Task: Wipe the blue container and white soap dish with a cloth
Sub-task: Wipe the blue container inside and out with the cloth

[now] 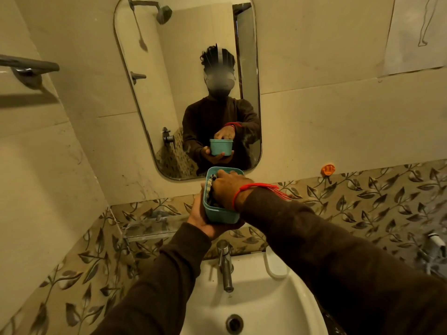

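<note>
Above the white ceramic basin point(273, 308), held in mid-air before the wall mirror point(150, 97), sits the small blue plastic container point(219, 215) with rounded corners, its open mouth tilted toward the camera. Left hand point(199, 217): curled under and around the container's base and near wall, fingers closed on it as a cradle. Right hand point(227, 188): pushed down into the container's mouth, fingers bunched and pressing a dark, speckled cloth point(210, 189) against the inner wall; only a strip of the cloth shows at the left rim, so the exact finger grip cannot be told. A red thread band point(254, 189) circles the right wrist above the brown sleeve.

Step in hand, as judged: wiping the container's interior. To do it well, the supporting hand should hold the base firm and turn it a little at a time while the cloth sweeps each wall and is driven into the rounded corners and floor; the outer faces and rim appear yet to be done.

White oblong soap dish point(274, 265): resting on the basin's rear ledge, just right of the chrome tap point(225, 267), apart from both hands and seemingly not yet wiped. A glass shelf point(147, 228) is fixed to the leaf-patterned tiles at left; an orange wall hook point(327, 169) is at right.
</note>
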Demonstrator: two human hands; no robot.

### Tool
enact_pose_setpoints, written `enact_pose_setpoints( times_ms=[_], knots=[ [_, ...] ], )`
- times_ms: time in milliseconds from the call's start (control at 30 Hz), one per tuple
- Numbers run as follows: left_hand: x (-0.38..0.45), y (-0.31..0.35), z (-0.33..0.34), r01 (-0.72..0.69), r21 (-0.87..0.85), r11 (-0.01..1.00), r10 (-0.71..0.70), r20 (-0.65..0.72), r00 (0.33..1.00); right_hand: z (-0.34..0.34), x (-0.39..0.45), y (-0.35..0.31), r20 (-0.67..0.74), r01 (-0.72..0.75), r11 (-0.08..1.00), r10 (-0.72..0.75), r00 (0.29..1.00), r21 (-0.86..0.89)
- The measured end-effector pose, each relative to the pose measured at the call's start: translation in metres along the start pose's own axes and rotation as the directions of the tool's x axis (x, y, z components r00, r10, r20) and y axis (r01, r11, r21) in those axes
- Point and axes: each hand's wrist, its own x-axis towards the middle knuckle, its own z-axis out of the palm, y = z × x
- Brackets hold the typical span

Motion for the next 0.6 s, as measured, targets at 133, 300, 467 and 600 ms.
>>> enact_pose_setpoints(
  times_ms=[133,300,467,600],
  knots=[
    [-0.002,0.003,-0.007,0.022,-0.026,0.999,-0.023,-0.037,0.999,0.001,0.003,-0.003,0.034,0.059,0.998,-0.059,0.998,-0.003],
    [-0.001,0.013,-0.013,-0.009,0.033,0.999,0.009,0.004,1.0,0.003,0.004,-0.007,-0.063,0.092,0.992,-0.086,0.994,0.088],
    [0.002,0.024,-0.018,-0.082,0.075,0.994,0.081,0.019,0.997,-0.004,0.002,-0.005,-0.106,0.243,0.967,-0.234,0.966,0.08],
    [0.002,0.031,-0.023,-0.067,0.072,0.995,0.064,0.05,0.997,-0.007,-0.004,-0.003,-0.041,0.371,0.926,-0.369,0.929,0.077]
  ],
)
